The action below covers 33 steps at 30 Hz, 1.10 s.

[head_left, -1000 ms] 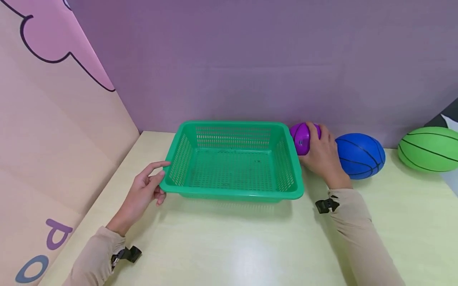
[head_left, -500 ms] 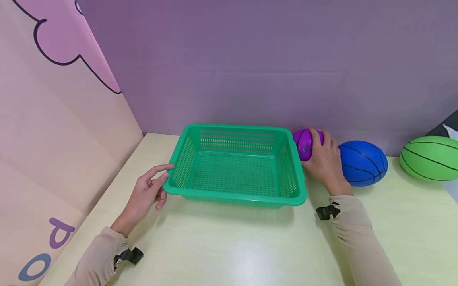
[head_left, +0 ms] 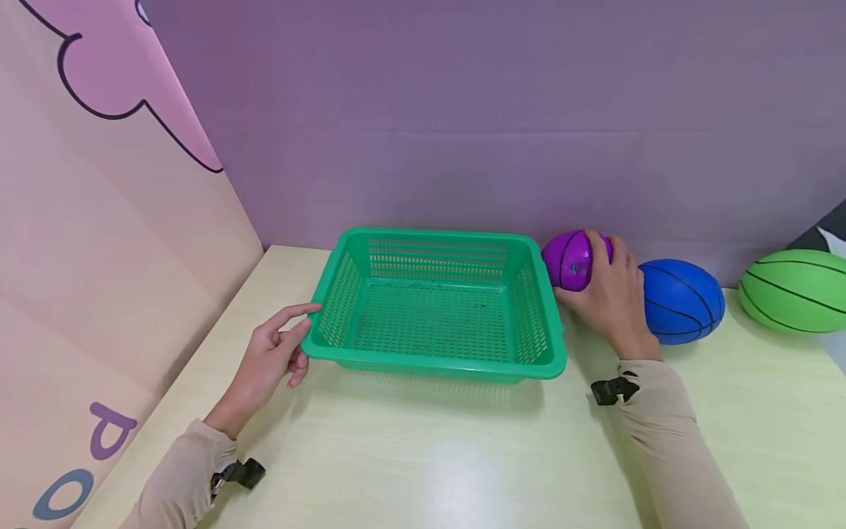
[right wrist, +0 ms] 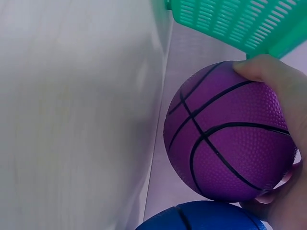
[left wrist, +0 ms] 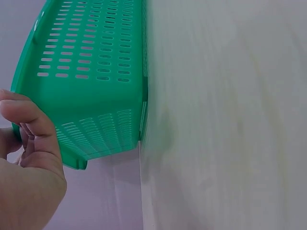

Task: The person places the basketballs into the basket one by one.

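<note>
Purple ball (head_left: 566, 264), clamped in your right fingers (head_left: 599, 253), now sits slightly higher; blue ball (head_left: 684, 301) beside them has shifted rightward. Lift probably begun. Left fingers (head_left: 294, 314) pinch green basket (head_left: 436, 364).

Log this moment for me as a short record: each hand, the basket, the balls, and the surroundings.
Left hand: pinches the left rim of the green basket
Right hand: grips the purple ball, just right of the basket
Blue ball: right of the right hand, not held
Green ball: far right, not held
Surface: pale table
Behind: purple wall
</note>
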Available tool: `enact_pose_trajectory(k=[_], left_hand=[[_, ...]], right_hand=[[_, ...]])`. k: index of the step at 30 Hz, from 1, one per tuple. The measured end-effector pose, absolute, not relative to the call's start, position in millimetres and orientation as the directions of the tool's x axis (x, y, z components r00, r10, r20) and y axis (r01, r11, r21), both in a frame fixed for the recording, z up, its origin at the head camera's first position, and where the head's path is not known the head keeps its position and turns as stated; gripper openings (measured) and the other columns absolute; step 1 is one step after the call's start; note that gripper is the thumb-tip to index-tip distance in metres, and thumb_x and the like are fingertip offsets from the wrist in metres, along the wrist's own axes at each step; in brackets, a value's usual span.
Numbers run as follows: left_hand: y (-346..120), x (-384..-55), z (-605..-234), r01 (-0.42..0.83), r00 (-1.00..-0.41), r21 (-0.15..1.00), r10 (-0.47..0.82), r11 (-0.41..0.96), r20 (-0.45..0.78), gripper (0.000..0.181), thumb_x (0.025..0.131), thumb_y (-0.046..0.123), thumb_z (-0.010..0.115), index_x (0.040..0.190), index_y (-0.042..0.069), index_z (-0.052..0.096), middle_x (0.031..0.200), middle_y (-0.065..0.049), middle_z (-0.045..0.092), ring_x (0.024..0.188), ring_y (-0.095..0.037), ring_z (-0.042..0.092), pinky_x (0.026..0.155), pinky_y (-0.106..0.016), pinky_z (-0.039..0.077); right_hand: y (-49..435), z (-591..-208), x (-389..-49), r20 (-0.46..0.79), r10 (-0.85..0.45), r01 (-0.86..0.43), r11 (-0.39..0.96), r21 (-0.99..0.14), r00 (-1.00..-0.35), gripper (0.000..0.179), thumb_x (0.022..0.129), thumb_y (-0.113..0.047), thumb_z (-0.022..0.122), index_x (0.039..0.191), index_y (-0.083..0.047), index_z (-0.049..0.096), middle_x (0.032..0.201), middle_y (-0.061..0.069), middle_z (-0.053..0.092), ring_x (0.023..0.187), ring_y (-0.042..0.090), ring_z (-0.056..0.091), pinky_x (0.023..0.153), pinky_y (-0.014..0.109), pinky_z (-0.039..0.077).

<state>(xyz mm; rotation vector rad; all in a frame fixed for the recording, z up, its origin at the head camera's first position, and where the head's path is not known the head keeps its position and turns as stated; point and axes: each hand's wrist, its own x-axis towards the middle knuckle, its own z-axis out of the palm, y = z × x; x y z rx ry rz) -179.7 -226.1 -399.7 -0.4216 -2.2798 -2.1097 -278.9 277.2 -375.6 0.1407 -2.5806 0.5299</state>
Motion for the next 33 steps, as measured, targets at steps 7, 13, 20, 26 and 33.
enact_pose_trajectory(k=[7,13,20,26,33], left_hand=[[-226,-179,-399,0.205,-0.964,0.978,0.184,0.047,0.193,0.042,0.106,0.026,0.049,0.141,0.001,0.048,0.052,-0.001,0.051,0.037,-0.016,0.043,0.036,-0.027,0.039],[-225,-179,-399,0.202,-0.964,0.978,0.187,0.051,0.189,0.042,0.106,0.026,0.050,0.141,0.002,0.049,0.053,-0.002,0.051,0.038,-0.015,0.044,0.037,-0.026,0.040],[-225,-178,-399,0.212,-0.961,0.976,0.194,0.050,0.199,0.042,0.106,0.025,0.049,0.142,0.003,0.049,0.053,-0.003,0.053,0.038,-0.016,0.046,0.037,-0.027,0.041],[-224,-177,-399,0.207,-0.962,0.977,0.191,0.047,0.194,0.042,0.106,0.025,0.050,0.143,0.004,0.049,0.053,-0.003,0.054,0.038,-0.017,0.047,0.037,-0.028,0.042],[-224,-176,-399,0.204,-0.963,0.978,0.188,0.033,0.194,0.044,0.106,0.026,0.050,0.143,0.003,0.049,0.054,-0.011,0.055,0.039,-0.018,0.049,0.039,-0.028,0.043]], right_hand=[[281,-368,-276,0.504,0.039,-0.184,0.904,-0.385,-0.863,0.105,0.071,-0.040,0.087,0.154,-0.012,0.029,0.142,0.028,0.034,0.125,0.053,0.036,0.092,0.070,0.032],[286,-366,-272,0.529,0.068,-0.180,0.898,-0.402,-0.846,0.105,0.070,-0.042,0.086,0.154,-0.014,0.030,0.143,0.027,0.035,0.126,0.054,0.037,0.093,0.070,0.033],[290,-363,-272,0.568,0.082,-0.211,0.878,-0.430,-0.819,0.105,0.069,-0.043,0.086,0.154,-0.015,0.030,0.143,0.025,0.037,0.124,0.052,0.039,0.095,0.070,0.033],[288,-356,-270,0.595,0.093,-0.237,0.860,-0.453,-0.798,0.105,0.070,-0.042,0.087,0.154,-0.016,0.030,0.142,0.023,0.039,0.123,0.048,0.042,0.094,0.070,0.036],[287,-347,-266,0.621,0.107,-0.263,0.841,-0.473,-0.776,0.104,0.069,-0.040,0.088,0.154,-0.018,0.032,0.142,0.020,0.041,0.124,0.045,0.044,0.094,0.069,0.040]])
